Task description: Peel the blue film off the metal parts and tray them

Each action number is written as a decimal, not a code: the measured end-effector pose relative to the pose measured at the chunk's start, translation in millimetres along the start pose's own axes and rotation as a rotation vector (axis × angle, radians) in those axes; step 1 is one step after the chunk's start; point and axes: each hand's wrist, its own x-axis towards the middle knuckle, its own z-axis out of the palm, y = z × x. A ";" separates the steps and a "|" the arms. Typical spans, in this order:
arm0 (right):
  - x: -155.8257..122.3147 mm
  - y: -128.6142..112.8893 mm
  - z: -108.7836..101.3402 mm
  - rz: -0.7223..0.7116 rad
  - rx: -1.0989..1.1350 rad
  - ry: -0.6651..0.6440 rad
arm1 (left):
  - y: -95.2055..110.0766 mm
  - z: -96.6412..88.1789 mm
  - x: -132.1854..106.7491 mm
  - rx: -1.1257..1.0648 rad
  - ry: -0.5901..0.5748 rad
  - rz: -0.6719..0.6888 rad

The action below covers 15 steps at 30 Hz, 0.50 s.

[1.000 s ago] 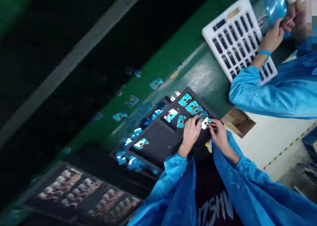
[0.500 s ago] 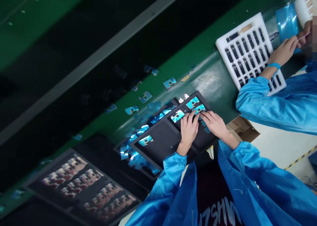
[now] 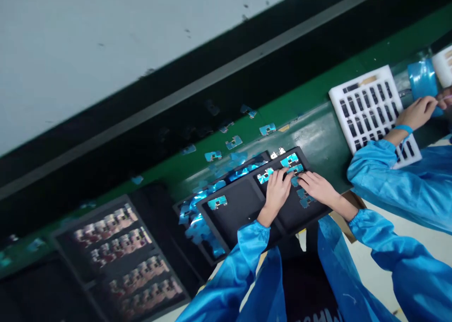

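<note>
Over the right half of a black divided tray (image 3: 236,202), my left hand (image 3: 278,192) and my right hand (image 3: 319,188) come close together. Between their fingertips is a small blue circuit board (image 3: 294,181), partly covered by the fingers. My left fingers are bent down at its left side; the right thumb and fingers close on its right side. Around the hands in the tray lie other blue boards: one at the top right (image 3: 290,160), one left of my left hand (image 3: 264,175), and some below my right hand (image 3: 305,198). Another board (image 3: 217,202) sits in the left compartment.
Beneath the tray, another holds many shiny blue pieces (image 3: 205,230). Loose blue boards (image 3: 233,142) lie along the green bench. At left, a black tray (image 3: 93,279) holds rows of parts. At right, a co-worker's hand (image 3: 418,115) works beside a white slotted tray (image 3: 337,93).
The camera view has shifted, so the bench appears lower and further right. Both hands stay together over the tray, and the right hand now uncovers more of the boards below it.
</note>
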 end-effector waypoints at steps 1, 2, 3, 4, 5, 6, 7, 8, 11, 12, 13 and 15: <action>3.0 0.2 -3.8 -0.009 -0.002 0.018 | -2.1 -4.0 -0.1 -0.015 0.019 0.003; 7.9 1.5 -8.7 -0.022 0.009 0.034 | -6.2 -9.2 1.7 -0.032 0.047 -0.002; 15.2 4.4 -14.2 -0.037 0.036 0.049 | -12.7 -15.5 6.2 -0.049 0.081 -0.021; 25.4 9.2 -19.9 -0.048 0.073 0.066 | -22.0 -22.6 14.0 -0.062 0.120 -0.051; 39.2 15.9 -25.3 -0.046 0.115 0.083 | -34.2 -30.2 25.7 -0.067 0.153 -0.091; 56.6 24.4 -29.9 -0.026 0.155 0.105 | -49.1 -37.8 41.1 -0.061 0.179 -0.134; 77.4 34.4 -33.1 0.011 0.187 0.132 | -66.1 -44.8 60.0 -0.046 0.195 -0.174; 101.0 45.4 -34.7 0.062 0.208 0.156 | -84.3 -50.8 81.5 -0.014 0.188 -0.206; 176.3 77.3 -28.5 0.197 0.193 0.158 | -137.0 -59.3 148.7 0.091 0.046 -0.229; 198.5 86.0 -23.6 0.211 0.160 0.113 | -151.1 -58.9 167.6 0.110 -0.019 -0.210; 217.4 93.1 -17.9 0.224 0.124 0.069 | -162.6 -57.1 183.1 0.123 -0.079 -0.189; 243.6 103.5 -6.6 0.236 0.070 -0.004 | -177.9 -50.8 203.1 0.134 -0.153 -0.156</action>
